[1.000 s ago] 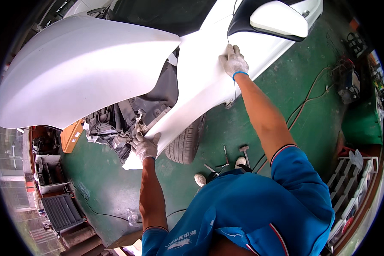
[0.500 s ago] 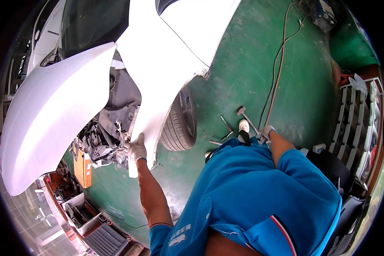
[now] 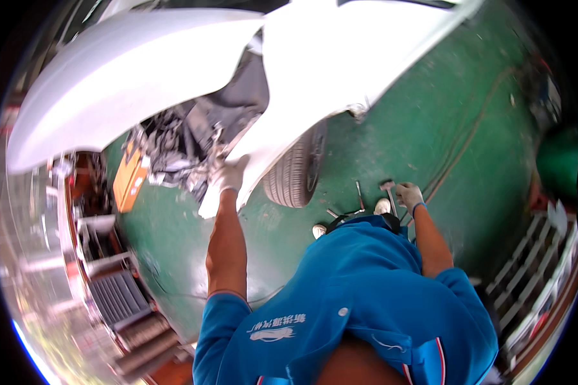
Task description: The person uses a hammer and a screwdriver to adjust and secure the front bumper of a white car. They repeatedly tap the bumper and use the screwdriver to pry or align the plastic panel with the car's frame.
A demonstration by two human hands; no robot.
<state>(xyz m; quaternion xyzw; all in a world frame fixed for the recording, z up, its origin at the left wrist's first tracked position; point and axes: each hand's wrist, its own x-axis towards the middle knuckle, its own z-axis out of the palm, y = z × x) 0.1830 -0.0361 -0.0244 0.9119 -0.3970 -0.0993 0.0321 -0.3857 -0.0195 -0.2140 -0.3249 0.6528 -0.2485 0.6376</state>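
Note:
My gloved left hand [image 3: 227, 172] grips the front edge of the white car fender [image 3: 289, 96], beside the exposed engine-bay parts [image 3: 173, 141]; the blurred fingers curve around it. Below the fender is the tyre [image 3: 286, 176]. My gloved right hand [image 3: 408, 196], fingers curled, is off the car near my hip; whether it holds anything is unclear. Behind it a hammer [image 3: 386, 186] and smaller hand tools [image 3: 359, 199] lie on the green floor [image 3: 404, 141], beside my shoes.
A large curved white panel [image 3: 109, 70] spans the upper left. An orange-brown box [image 3: 130, 176], a bin [image 3: 96, 244] and a grey ribbed tray [image 3: 115, 295] are at left. Hoses [image 3: 469, 141] run along the floor; a slatted rack [image 3: 520, 269] and green object [image 3: 555, 163] are at right.
My right hand left the fender for hip level and has since risen slightly beside the hammer. My left hand stays on the fender's front edge. The view has swung about.

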